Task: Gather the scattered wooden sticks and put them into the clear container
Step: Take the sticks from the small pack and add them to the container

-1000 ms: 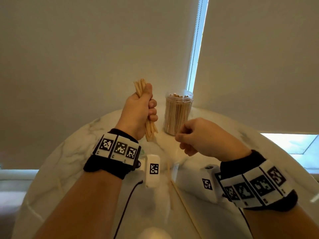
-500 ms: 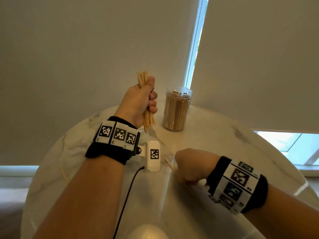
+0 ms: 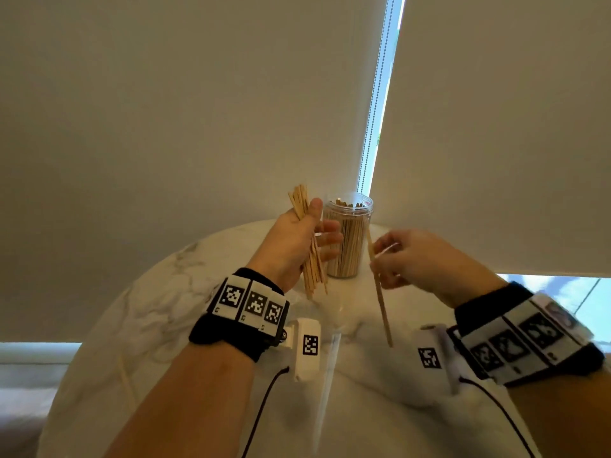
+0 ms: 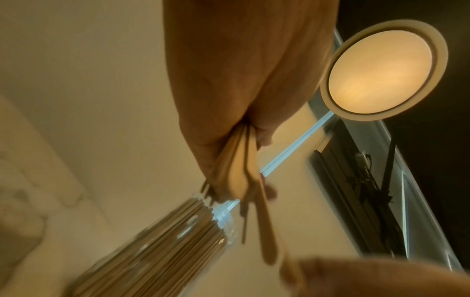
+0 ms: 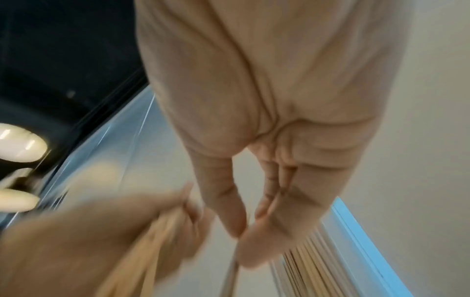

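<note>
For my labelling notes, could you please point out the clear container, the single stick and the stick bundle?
clear container [image 3: 347, 246]: head view, its side wall.
single stick [image 3: 383, 312]: head view, lower shaft.
stick bundle [image 3: 298, 197]: head view, upper ends.

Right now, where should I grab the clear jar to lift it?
Probably wrap your grip round the clear jar from the side. It stands upright, and sticks fill its open top, leaving no room from above.

No readable words, brand names or numbers appear. The left wristband [image 3: 248, 305], the right wristband [image 3: 525, 342] and two small white camera housings [image 3: 309, 347] carry black-and-white square code markers, possibly with tiny, illegible print beneath.
</note>
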Tool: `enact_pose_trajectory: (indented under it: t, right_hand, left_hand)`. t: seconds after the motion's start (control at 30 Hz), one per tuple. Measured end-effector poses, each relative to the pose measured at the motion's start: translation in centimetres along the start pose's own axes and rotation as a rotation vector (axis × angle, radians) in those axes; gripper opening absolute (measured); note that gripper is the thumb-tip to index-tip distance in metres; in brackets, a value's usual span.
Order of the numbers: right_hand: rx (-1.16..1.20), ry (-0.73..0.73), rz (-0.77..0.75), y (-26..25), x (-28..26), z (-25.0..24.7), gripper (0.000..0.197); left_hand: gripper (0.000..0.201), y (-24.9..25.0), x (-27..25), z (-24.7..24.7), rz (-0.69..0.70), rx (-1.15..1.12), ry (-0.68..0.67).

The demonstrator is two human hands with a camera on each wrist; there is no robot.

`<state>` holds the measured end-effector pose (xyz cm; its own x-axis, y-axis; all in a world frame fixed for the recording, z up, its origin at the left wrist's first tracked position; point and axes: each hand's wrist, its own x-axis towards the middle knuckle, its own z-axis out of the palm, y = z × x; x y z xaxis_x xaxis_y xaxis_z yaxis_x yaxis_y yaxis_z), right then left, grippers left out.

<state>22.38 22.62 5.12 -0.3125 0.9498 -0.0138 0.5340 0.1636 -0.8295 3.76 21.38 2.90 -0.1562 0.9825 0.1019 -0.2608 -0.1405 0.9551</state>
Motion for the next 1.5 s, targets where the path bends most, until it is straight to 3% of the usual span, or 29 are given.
enact_pose_trajectory:
  t: [0.1,0.2,0.37,0.43,0.53,0.63,0.77,0.97,1.03,1.17,1.27,1.4,1.5]
  right_hand:
    - [0.406,0.039,-0.175,-1.6,1.4,-1.5,0.010]
    - [0.353,0.036,-0.254,-1.8,2.7,-0.8,0.007]
    - [0.157,0.019,-0.301,-0.6,3.6,-0.5,0.008]
    - [0.219,0.006,-0.254,-0.3,3.8,-1.0,0.019]
    - [0.415,0.151,-0.239,-0.6,4.2,-1.9,0.035]
    - [0.127,0.193,-0.305,-1.3,3.8,-1.7,0.040]
    - [-0.348,0.006,-0.349,-1.2,3.0,0.5,0.046]
    - [-0.806,0.284,-0.564,-0.9,3.6,1.9,0.039]
    - [-0.868,0.300,-0.589,-0.9,3.8,1.9,0.043]
    - [-0.890,0.209,-0.568,-0.7,4.4,0.9,0.053]
    - [-0.928,0.241,-0.581,-0.4,4.4,0.7,0.055]
    - [-0.857,0.245,-0.539,1.0,3.8,0.7,0.045]
    - [-0.763,0.279,-0.477,2.0,3.6,0.1,0.051]
  left_hand:
    - [0.035,-0.8,-0.2,0.9,-0.023,0.053,-0.134]
    - [0.041,-1.4,-0.7,2.1,0.025,0.085,-0.250]
    - [0.046,-2.7,-0.3,1.9,0.069,0.170,-0.259]
    - [0.045,-2.8,-0.4,1.8,0.061,0.244,-0.261]
    - [0.052,-2.9,-0.7,2.1,0.044,0.351,-0.276]
    - [0.043,-3.2,-0.8,2.6,0.036,0.479,-0.323]
    - [0.013,-3.3,-0.8,3.0,0.063,0.645,-0.285]
    - [0.022,-3.0,-0.5,3.8,0.039,0.795,-0.244]
    - [0.031,-2.9,-0.4,3.9,0.069,0.771,-0.271]
    - [0.071,-3.0,-0.2,3.5,0.102,0.747,-0.317]
    - [0.094,-3.3,0.0,3.4,0.091,0.575,-0.334]
    - [0.083,-3.2,-0.4,3.3,0.055,0.519,-0.428]
    - [0.079,-3.2,-0.3,2.8,0.021,0.577,-0.454]
